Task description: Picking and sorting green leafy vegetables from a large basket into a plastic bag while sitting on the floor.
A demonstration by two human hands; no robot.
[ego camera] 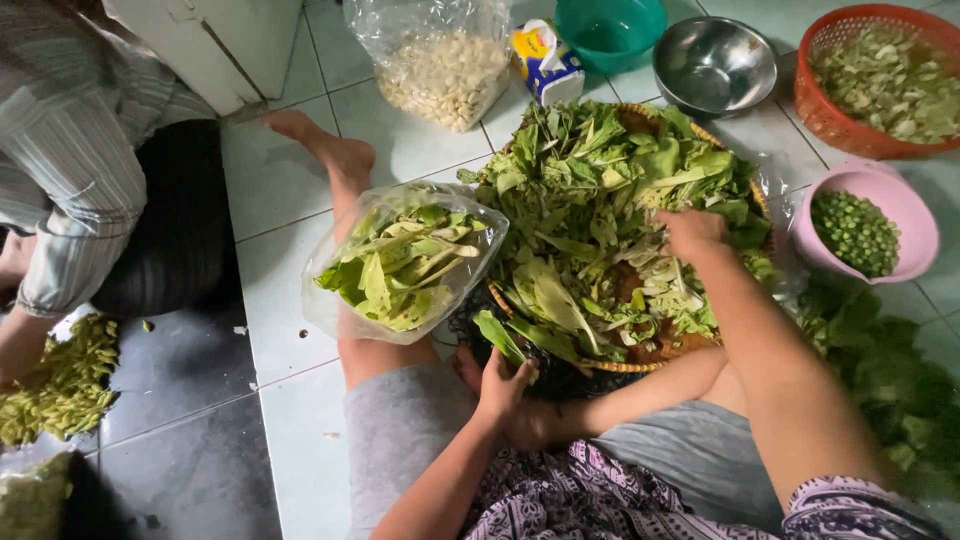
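Fingers (497,372) of the left hand (500,385) close around a long green pod (497,338) pointing up-left, at the near rim of the round woven tray (560,360); right hand (690,232) presses into the heaped green husks (600,190), its fingers buried, grip unclear.

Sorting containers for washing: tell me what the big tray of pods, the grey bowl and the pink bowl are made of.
Big tray: apparently woven cane or bamboo, with a wrapped tan rim.
Grey bowl: metal, likely stainless steel, with a shiny reflective inside.
Pink bowl: plastic by its look, smooth, uniform colour, soft sheen.
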